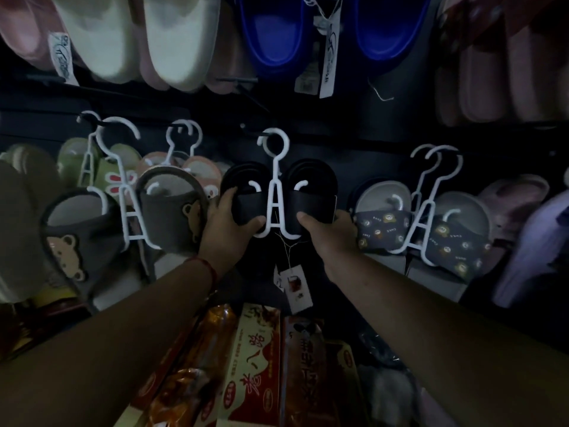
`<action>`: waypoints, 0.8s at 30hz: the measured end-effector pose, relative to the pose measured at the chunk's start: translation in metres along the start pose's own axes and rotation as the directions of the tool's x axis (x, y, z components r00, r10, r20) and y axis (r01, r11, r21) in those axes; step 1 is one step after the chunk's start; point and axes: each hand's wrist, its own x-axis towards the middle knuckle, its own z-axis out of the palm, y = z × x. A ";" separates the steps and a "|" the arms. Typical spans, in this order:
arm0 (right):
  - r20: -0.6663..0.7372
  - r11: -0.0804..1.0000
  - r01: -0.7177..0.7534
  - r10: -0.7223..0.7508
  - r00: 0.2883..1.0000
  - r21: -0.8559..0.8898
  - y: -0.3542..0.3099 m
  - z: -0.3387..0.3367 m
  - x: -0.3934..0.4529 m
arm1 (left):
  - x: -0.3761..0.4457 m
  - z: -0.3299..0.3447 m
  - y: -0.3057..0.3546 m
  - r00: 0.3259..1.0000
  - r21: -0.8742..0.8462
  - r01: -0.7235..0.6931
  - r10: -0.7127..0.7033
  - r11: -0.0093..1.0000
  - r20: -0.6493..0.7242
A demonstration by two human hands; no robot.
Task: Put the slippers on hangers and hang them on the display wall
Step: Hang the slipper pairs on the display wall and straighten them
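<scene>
Right now you have little side room: the black slippers (278, 192) on their white hanger (276, 192) sit squeezed between the grey bear slippers (172, 211) just to the left and the patterned grey pair (431, 232) near on the right. Overhead, a row of cream slippers (138, 35) and blue slippers (335, 29) hangs low, close above the hanger's hook. That hook reaches up to a dark peg (251, 131) on the display wall (400, 118), but the gloom hides whether it is truly seated there. The scene is dim and the edges blur; the lower part of the black pair is lost in shadow, with only a price tag (295, 286) dangling on a string. Your left hand (229, 221) grips the left slipper's strap, thumb across its front; your right hand (329, 231) grips the right slipper likewise. Red and yellow packets (255, 359) lie below your forearms.
</scene>
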 end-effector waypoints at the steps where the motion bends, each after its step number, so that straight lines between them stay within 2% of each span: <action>1: 0.009 1.000 0.004 -0.003 1.000 -0.025 0.002 0.001 0.002 | 0.001 0.001 -0.001 1.000 0.013 0.002 -0.002 1.000 -0.002; 6: 0.061 0.997 0.007 -0.003 0.998 -0.073 0.011 -0.001 0.010 | 0.001 0.004 -0.005 0.998 0.060 0.047 -0.045 0.997 -0.032; 9: 0.076 0.979 0.000 0.016 0.997 -0.205 0.001 -0.008 0.004 | -0.002 0.001 0.003 0.998 0.125 0.067 -0.065 0.990 -0.020; 11: 0.112 0.959 0.023 0.009 0.994 -0.281 -0.013 -0.015 -0.007 | -0.008 -0.002 0.017 0.994 0.145 0.090 -0.099 0.985 0.050; 13: 0.188 0.942 0.078 -0.016 0.982 -0.327 -0.033 -0.026 -0.028 | -0.029 -0.010 0.043 0.968 0.155 0.169 -0.193 0.973 0.160; 15: 0.290 0.885 0.170 -0.042 0.956 -0.433 -0.053 -0.039 -0.056 | -0.063 -0.025 0.079 0.929 0.149 0.192 -0.229 0.970 0.292; 17: 0.386 0.818 0.244 -0.029 0.922 -0.522 -0.079 -0.060 -0.091 | -0.101 -0.051 0.113 0.904 0.215 0.126 -0.201 0.968 0.378; 22: 0.539 0.627 0.350 0.135 0.832 -0.696 -0.171 -0.130 -0.169 | -0.151 -0.149 0.196 0.883 0.459 0.029 -0.238 0.888 0.405; 24: 0.547 0.569 0.400 0.107 0.830 -0.719 -0.212 -0.157 -0.192 | -0.154 -0.193 0.231 0.876 0.551 -0.028 -0.245 0.834 0.415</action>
